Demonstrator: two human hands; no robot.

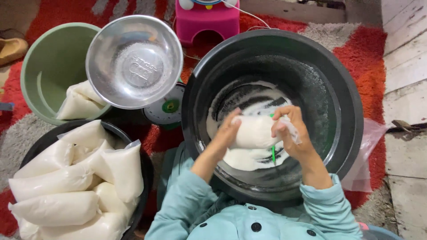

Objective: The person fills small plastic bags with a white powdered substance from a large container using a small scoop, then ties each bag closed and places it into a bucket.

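Hands meet over a big black basin (347, 102) in the centre and right of the head view; the left hand (227, 133) presses its fingers against the left side of a clear plastic bag of white powder (253, 131), its grip closed on the bag; the right hand (291, 133) pinches the bag's gathered neck at the right end, its grip closed on the plastic; the bag lies on its side between the two hands, held just above a layer of loose white powder (249, 158) on the basin floor; a thin green stick (273, 153) pokes out below the right hand, though whether it touches the bag I cannot tell; light blue sleeves (320, 195) run down to the lower edge of the frame.

Upper left of the frame holds a pale green bucket (44, 66) with one filled bag (78, 104) inside; a shiny steel bowl (133, 60) sits on a small scale with a round dial (168, 109), just beside the basin's left rim; lower left, a second dark tub (142, 178) is heaped with filled white bags (66, 186); a pink plastic stool (207, 20) stands at the top centre on a red and grey rug (369, 53).
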